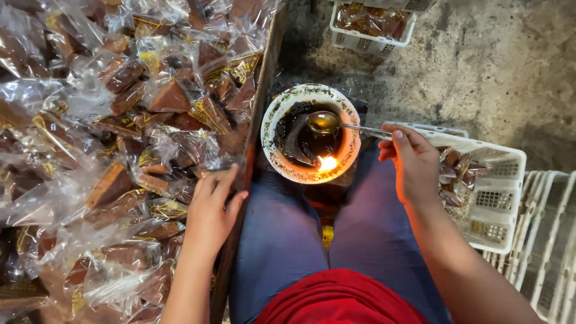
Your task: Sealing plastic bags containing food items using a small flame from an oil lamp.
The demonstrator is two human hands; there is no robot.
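Rough grey concrete floor (480,66), stained and dark in patches — pretty dim overall. White plastic baskets (498,198) sit on the right, another one (372,24) up top, and a wooden edge (264,102) runs down the middle.

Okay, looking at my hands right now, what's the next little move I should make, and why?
Probably close the left hand on one clear-wrapped brown packet from the pile. It rests open at the pile's near edge, holding nothing, while the right hand holds the spoon over the bowl with its small flame. The spoon looks ready; a packet is what's missing.
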